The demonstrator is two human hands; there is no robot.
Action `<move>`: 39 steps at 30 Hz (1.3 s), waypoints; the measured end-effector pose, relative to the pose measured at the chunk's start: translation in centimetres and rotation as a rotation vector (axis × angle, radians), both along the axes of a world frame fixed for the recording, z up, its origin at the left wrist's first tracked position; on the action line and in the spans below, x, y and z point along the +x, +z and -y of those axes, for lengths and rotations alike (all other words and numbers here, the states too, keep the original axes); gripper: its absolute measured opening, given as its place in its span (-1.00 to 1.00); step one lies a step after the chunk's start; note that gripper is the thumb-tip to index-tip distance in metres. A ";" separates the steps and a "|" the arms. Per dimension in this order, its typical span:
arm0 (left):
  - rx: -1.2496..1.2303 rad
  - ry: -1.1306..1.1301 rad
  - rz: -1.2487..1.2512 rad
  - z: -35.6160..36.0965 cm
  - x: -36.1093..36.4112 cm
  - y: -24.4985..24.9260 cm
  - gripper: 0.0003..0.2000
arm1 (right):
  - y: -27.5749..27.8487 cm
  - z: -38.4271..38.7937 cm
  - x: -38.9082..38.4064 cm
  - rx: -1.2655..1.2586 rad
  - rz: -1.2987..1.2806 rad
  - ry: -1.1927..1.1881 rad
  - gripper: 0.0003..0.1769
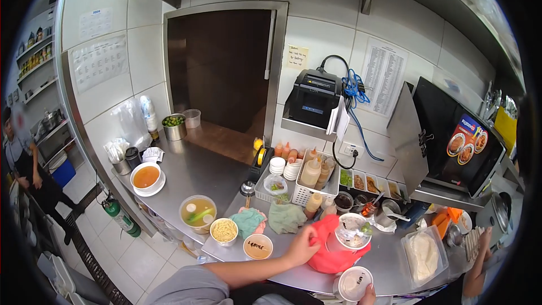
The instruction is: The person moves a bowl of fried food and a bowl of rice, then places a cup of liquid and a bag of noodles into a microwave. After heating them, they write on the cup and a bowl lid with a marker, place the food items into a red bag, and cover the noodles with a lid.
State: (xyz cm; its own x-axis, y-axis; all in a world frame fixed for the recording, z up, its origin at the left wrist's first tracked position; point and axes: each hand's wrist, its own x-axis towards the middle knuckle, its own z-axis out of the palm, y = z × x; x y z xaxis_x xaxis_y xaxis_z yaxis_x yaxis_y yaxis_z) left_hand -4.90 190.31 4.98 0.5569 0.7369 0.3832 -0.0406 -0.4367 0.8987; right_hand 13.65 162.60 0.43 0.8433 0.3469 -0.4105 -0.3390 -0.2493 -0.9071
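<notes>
My left hand (302, 247) pinches the edge of a red plastic bag (326, 258) on the steel counter. Inside the bag's opening stands a round white tub (354, 238) with white and green contents that I cannot make out clearly. At the near edge, my right hand (368, 295) grips a lidded white tub (354, 283) with handwriting on its lid, beside the bag. Left of my left hand are another tub with a handwritten lid (258, 247), a tub of noodles (224, 231) and a clear container of broth (198, 213).
Folded green cloths (287, 217), a white basket of sauce bottles (310, 183) and a topping rack (370, 185) line the back. A clear box (423, 255) stands right, near another person's hand (484, 244). A bowl of orange soup (147, 177) sits left; another person (34, 164) stands far left.
</notes>
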 end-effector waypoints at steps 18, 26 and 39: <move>-0.940 -0.598 0.343 -1.3 -9.3 1.7 -0.55 | 9.7 0.7 6.9 -0.295 0.831 0.104 -0.85; -0.916 -0.699 0.288 -1.8 -9.3 3.4 -0.37 | 19.5 -14.5 2.7 0.147 1.046 0.574 -0.94; -1.252 -0.060 0.496 -4.2 -7.7 3.1 -0.63 | 15.0 -27.9 0.3 -0.047 0.951 0.847 -0.87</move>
State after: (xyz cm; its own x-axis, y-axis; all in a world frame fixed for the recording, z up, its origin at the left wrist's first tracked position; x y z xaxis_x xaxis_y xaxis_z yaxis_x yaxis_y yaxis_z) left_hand -12.62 194.55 8.04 0.6001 0.7167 -0.3553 -0.4651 0.6740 0.5740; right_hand 13.96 190.48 15.48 0.3334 0.9202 0.2052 0.7175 -0.1065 -0.6883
